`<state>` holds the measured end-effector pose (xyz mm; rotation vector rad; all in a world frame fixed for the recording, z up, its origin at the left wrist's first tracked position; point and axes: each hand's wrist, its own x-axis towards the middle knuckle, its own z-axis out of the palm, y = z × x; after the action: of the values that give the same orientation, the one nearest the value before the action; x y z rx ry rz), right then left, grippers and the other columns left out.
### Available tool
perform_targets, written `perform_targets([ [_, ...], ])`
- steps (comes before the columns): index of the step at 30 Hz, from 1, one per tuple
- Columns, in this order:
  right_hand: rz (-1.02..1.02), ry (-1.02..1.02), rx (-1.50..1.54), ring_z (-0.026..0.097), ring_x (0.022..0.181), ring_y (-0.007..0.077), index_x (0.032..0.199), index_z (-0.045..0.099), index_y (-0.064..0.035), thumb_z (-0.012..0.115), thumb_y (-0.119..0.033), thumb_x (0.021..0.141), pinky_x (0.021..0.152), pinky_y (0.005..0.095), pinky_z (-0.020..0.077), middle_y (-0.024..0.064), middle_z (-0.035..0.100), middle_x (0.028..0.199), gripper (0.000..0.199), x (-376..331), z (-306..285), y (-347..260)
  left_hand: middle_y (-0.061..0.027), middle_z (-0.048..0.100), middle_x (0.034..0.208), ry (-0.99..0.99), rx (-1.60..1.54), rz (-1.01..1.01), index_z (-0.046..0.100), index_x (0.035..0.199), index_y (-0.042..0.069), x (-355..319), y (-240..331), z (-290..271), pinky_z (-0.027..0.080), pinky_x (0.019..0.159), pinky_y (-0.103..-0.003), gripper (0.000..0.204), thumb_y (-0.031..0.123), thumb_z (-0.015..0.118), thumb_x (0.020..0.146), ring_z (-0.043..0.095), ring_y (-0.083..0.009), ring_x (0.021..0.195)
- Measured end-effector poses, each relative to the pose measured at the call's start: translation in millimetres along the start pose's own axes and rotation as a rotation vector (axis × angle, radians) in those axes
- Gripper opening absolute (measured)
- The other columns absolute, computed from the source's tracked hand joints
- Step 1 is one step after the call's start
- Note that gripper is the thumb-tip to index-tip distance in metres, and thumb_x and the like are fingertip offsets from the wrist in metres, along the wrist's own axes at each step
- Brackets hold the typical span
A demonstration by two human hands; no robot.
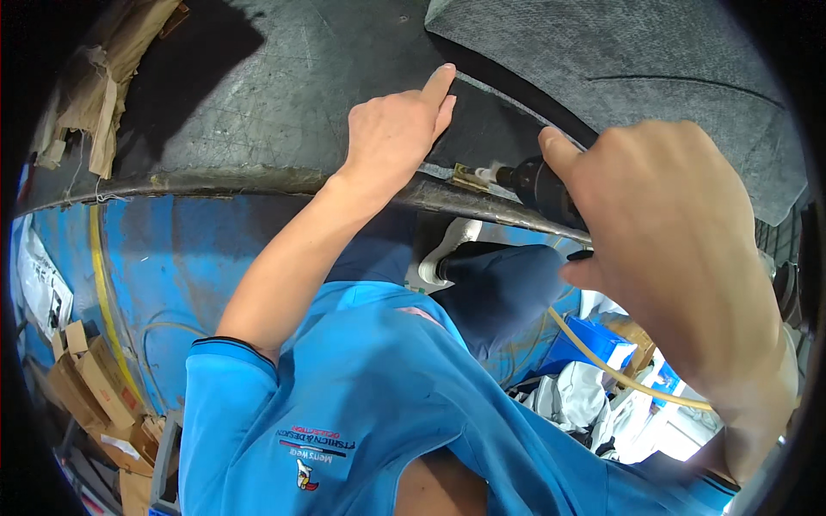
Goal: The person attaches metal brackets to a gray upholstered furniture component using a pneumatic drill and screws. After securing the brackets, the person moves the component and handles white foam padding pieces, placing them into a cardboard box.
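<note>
So I've got my right hand (680, 249) wrapped around a black power tool (538, 189), grip clenched on its body, and the tip sticks out past my fingers toward the left. That tip sits right up against a small brass-coloured metal piece (469, 177) on the rim of the grey desk (258, 103). A yellowish hose (619, 374) trails away under my wrist, below the desk edge.

My left hand (397, 133) lies on the desk top just left of the metal piece, fingers closed together and pointing up along the seam of the dark fabric sheet (637, 60), index finger stretched out. It's not grasping anything, just pressing flat on the surface.

Below the desk rim is a blue painted panel (146, 258), and torn cardboard scraps (95, 378) are piled at its lower left. My blue shirt (361, 413) fills the bottom.
</note>
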<state>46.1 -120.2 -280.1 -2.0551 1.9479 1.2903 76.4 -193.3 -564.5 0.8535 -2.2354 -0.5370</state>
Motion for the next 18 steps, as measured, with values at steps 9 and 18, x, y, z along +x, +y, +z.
perform_targets([
  [9,0.043,-0.07,-0.12,0.067,0.079,0.0224,0.131,0.065,-0.0104,0.091,-0.031,0.062,0.071,0.0346,0.0507,0.0051,0.065,0.079,0.077,8.3,-20.2,-19.8,-0.0076,0.067,0.063,0.013,0.002,-0.014,0.067,0.128,0.02,-1.6,-1.9,-0.1,0.051,0.05,-0.041,0.035,0.032,0.067,0.095,0.067,-0.0278,0.056],
  [18,0.003,-0.049,0.075,0.07,0.075,0.0292,0.129,0.066,-0.0069,0.092,-0.048,0.057,0.07,0.037,0.0538,0.0105,0.07,0.076,0.086,0.7,24.8,12.4,-0.0072,0.068,0.066,0.023,-0.014,-0.044,0.068,0.128,0.021,-2.0,-4.1,-4.3,0.051,0.052,-0.041,0.035,0.032,0.067,0.095,0.068,-0.0279,0.059],
])
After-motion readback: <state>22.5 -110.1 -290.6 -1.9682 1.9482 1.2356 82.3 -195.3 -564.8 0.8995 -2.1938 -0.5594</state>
